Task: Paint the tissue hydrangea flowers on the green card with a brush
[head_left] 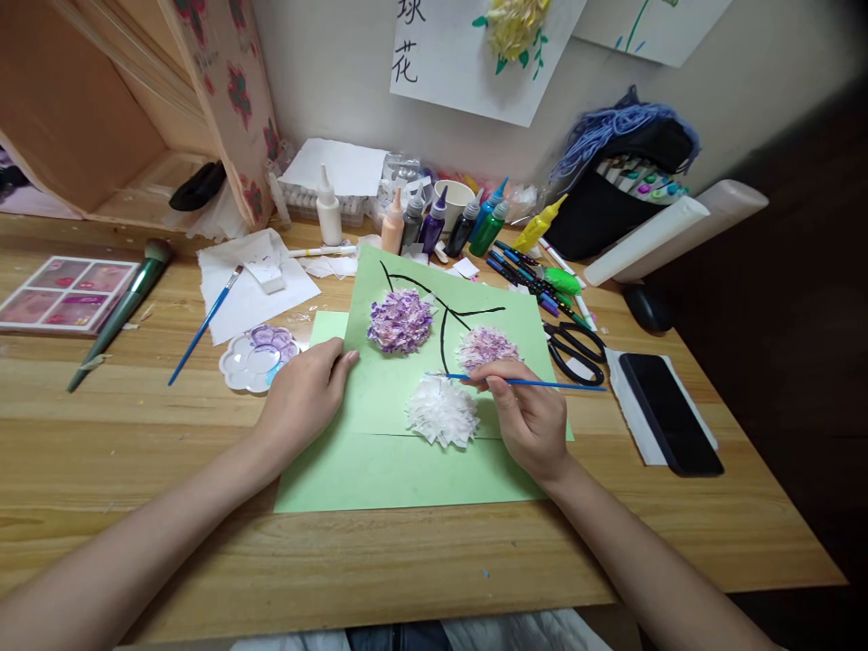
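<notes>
My right hand point(529, 411) pinches a thin blue paintbrush point(542, 383). Its tip touches or hovers at the top of a white ruffled paper flower point(442, 414); which, I cannot tell. This flower is on a light green sheet point(380, 398) with black drawn branches. Two purple-tinted paper flowers, one at the left point(401, 321) and one partly behind my right hand point(489, 347), are on the same sheet. My left hand point(305, 393) is closed on the sheet's left edge, thumb on top and other fingers mostly hidden. Another green sheet point(407, 479) lies underneath.
Left of the sheets are a paint-stained flower-shaped palette point(237, 366), a second blue brush point(205, 323) and a large green brush point(122, 307). Several paint bottles point(434, 221) stand behind. Black scissors point(576, 351), markers point(533, 280) and a phone point(668, 411) lie on the right.
</notes>
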Action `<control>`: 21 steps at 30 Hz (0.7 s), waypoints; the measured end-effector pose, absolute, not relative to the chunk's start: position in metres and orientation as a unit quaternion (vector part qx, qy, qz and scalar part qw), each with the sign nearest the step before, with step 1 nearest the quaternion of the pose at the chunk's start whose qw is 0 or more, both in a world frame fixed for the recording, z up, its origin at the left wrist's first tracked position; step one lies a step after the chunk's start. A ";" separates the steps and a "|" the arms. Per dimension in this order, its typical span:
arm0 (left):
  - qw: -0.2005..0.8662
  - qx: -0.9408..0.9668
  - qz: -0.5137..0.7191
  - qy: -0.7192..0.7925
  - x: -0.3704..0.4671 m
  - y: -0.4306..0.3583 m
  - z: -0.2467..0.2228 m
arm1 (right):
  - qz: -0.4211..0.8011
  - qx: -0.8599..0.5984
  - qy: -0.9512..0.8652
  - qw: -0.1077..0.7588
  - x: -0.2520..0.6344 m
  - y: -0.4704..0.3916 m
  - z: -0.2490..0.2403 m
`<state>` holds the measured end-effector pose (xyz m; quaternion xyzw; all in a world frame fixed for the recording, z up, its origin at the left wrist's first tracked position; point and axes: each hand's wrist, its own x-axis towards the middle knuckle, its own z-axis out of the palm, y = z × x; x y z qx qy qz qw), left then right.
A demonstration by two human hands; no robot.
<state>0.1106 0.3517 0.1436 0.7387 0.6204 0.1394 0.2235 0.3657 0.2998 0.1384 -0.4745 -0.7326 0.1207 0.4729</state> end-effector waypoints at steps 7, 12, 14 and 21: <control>0.223 0.740 0.135 0.620 0.110 0.351 0.144 | 0.122 -0.468 -0.725 0.490 0.366 0.299 0.140; 0.215 0.744 0.132 0.619 0.110 0.350 0.145 | 0.117 -0.481 -0.725 0.478 0.367 0.299 0.140; 0.211 0.747 0.129 0.617 0.110 0.350 0.145 | 0.112 -0.483 -0.718 0.488 0.366 0.299 0.141; 0.202 0.748 0.127 0.620 0.111 0.352 0.145 | 0.097 -0.475 -0.730 0.481 0.366 0.300 0.143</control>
